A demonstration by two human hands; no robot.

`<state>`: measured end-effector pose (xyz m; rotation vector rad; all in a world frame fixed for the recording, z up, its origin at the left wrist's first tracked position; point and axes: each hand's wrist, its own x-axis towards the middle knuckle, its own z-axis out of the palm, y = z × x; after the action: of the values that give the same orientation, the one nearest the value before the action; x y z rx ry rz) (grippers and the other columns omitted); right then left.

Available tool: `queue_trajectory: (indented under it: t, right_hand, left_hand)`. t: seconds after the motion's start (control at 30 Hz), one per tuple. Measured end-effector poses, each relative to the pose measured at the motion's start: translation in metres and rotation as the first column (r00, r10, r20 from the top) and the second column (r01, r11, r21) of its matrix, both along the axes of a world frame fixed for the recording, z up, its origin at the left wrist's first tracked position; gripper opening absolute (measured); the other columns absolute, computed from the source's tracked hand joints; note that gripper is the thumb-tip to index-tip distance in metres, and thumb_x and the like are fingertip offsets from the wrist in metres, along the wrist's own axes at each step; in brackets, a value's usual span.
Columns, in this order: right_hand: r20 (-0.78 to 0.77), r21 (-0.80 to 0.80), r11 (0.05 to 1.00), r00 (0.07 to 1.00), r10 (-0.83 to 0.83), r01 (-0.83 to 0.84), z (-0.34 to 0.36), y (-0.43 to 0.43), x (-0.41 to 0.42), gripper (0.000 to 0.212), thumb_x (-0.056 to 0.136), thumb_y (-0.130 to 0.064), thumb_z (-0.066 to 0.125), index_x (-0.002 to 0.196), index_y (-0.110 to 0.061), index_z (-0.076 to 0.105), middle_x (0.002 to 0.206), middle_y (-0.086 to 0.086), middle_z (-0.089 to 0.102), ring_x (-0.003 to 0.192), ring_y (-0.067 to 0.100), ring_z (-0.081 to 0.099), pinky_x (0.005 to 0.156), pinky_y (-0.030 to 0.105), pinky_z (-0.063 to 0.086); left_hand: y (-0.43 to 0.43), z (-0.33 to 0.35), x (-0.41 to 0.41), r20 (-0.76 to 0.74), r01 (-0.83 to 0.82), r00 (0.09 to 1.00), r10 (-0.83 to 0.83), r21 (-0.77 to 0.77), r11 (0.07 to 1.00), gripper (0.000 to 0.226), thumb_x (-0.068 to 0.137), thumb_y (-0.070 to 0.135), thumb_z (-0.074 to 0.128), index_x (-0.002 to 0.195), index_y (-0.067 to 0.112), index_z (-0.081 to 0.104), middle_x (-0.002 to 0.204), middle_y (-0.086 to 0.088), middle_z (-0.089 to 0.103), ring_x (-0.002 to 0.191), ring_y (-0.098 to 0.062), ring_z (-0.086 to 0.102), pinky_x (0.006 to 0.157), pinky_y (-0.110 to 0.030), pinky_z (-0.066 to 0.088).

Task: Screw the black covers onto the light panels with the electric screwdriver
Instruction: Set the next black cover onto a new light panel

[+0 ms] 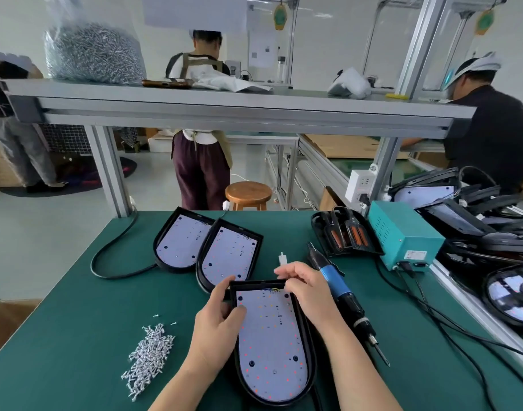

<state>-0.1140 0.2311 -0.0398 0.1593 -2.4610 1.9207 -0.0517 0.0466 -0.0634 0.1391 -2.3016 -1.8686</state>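
Observation:
A white light panel (270, 348) in a black cover lies on the green mat in front of me, rounded end toward me. My left hand (217, 324) grips its upper left edge, thumb pressed on the white board. My right hand (306, 287) pinches at the panel's top right corner, by the wires. The electric screwdriver (342, 295), blue and black, lies on the mat just right of my right hand, bit pointing toward me. Two more panels (229, 256) (181, 240) lie overlapping behind. A heap of loose screws (150, 354) sits to the left.
A teal power box (402, 232) stands at the right with cables across the mat. A black tray (344, 232) sits beside it. Stacked black covers and panels (474, 215) pile at far right. A bag of screws (92, 51) rests on the shelf above. Other workers stand beyond.

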Motion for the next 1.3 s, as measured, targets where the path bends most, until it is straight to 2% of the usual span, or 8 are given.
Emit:
queue_trajectory:
  t: [0.2, 0.33, 0.4, 0.5, 0.7, 0.93, 1.1, 1.3]
  right_hand:
    - [0.121, -0.571, 0.594, 0.774, -0.622, 0.567, 0.019, 0.029, -0.023, 0.026, 0.088, 0.007, 0.054, 0.085, -0.019, 0.059, 0.088, 0.000, 0.062, 0.077, 0.019, 0.056, 0.071, 0.017, 0.041]
    - [0.186, -0.272, 0.696, 0.746, -0.640, 0.665, 0.025, 0.072, -0.060, 0.041, 0.092, 0.005, 0.035, 0.074, -0.032, 0.038, 0.075, -0.011, 0.032, 0.061, 0.008, 0.028, 0.054, 0.020, 0.020]
    - [0.232, -0.174, 0.761, 0.777, -0.585, 0.624, 0.027, 0.080, -0.074, 0.031, 0.094, -0.004, 0.038, 0.084, -0.029, 0.054, 0.086, -0.006, 0.046, 0.072, 0.012, 0.043, 0.062, 0.028, 0.040]
    - [0.290, 0.005, 0.834, 0.797, -0.529, 0.551, 0.023, 0.080, -0.092, 0.037, 0.103, -0.022, 0.039, 0.134, -0.014, 0.059, 0.129, 0.006, 0.058, 0.115, 0.028, 0.058, 0.103, 0.047, 0.050]
    - [0.041, 0.414, 0.753, 0.816, -0.576, 0.511, 0.011, 0.086, -0.096, 0.045, 0.108, -0.031, 0.034, 0.121, -0.002, 0.066, 0.119, 0.022, 0.067, 0.105, 0.037, 0.061, 0.092, 0.042, 0.048]
    - [0.143, -0.123, 0.718, 0.728, -0.671, 0.686, 0.012, 0.090, -0.085, 0.018, 0.100, -0.014, 0.055, 0.109, -0.013, 0.071, 0.109, 0.008, 0.073, 0.077, 0.016, 0.074, 0.073, 0.027, 0.055]
    - [0.281, -0.533, 0.492, 0.692, -0.665, 0.689, 0.025, 0.082, -0.070, 0.017, 0.095, -0.003, 0.057, 0.086, -0.012, 0.067, 0.106, 0.009, 0.069, 0.102, 0.023, 0.074, 0.075, 0.019, 0.052]
    - [0.174, -0.630, 0.490, 0.724, -0.668, 0.603, 0.039, 0.071, -0.041, 0.018, 0.100, 0.001, 0.050, 0.092, -0.011, 0.060, 0.119, 0.013, 0.063, 0.106, 0.025, 0.068, 0.079, 0.017, 0.057]
  left_hand:
    - [0.000, -0.003, -0.003, -0.048, -0.028, 0.998, 0.031, 0.052, 0.998, 0.025, 0.098, 0.025, 0.060, 0.114, 0.043, 0.061, 0.059, 0.011, 0.042, 0.056, -0.008, 0.037, 0.052, -0.016, 0.031]
    - [0.002, -0.002, -0.004, -0.058, -0.025, 0.998, 0.027, 0.028, 0.999, 0.033, 0.099, 0.029, 0.056, 0.084, 0.058, 0.065, 0.071, 0.021, 0.061, 0.065, 0.006, 0.050, 0.064, -0.009, 0.041]
    - [0.003, 0.001, -0.003, -0.047, -0.037, 0.998, 0.038, 0.023, 0.999, 0.039, 0.100, 0.029, 0.056, 0.080, 0.062, 0.062, 0.078, 0.034, 0.065, 0.074, 0.014, 0.056, 0.067, 0.000, 0.041]
    - [0.003, 0.000, -0.004, -0.039, -0.060, 0.997, 0.061, 0.031, 0.998, 0.023, 0.100, 0.029, 0.055, 0.093, 0.050, 0.063, 0.082, 0.038, 0.066, 0.083, 0.012, 0.059, 0.070, 0.002, 0.041]
    - [0.001, -0.006, -0.009, -0.029, -0.072, 0.997, 0.074, 0.055, 0.996, 0.033, 0.099, 0.026, 0.056, 0.130, 0.018, 0.064, 0.086, 0.035, 0.065, 0.086, 0.025, 0.056, 0.071, 0.004, 0.038]
    - [0.003, -0.007, -0.009, -0.042, -0.060, 0.997, 0.063, 0.066, 0.996, 0.016, 0.100, 0.026, 0.054, 0.101, 0.034, 0.068, 0.092, 0.001, 0.073, 0.076, -0.002, 0.055, 0.068, -0.006, 0.043]
    - [0.003, -0.005, -0.009, -0.024, -0.075, 0.997, 0.075, 0.016, 0.997, 0.031, 0.100, 0.025, 0.054, 0.082, 0.050, 0.059, 0.072, 0.027, 0.062, 0.072, 0.010, 0.055, 0.067, 0.001, 0.040]
    - [0.002, -0.011, -0.011, -0.026, -0.058, 0.998, 0.058, 0.011, 0.998, 0.036, 0.101, 0.027, 0.053, 0.134, 0.015, 0.061, 0.094, 0.032, 0.059, 0.083, 0.032, 0.050, 0.070, 0.007, 0.035]
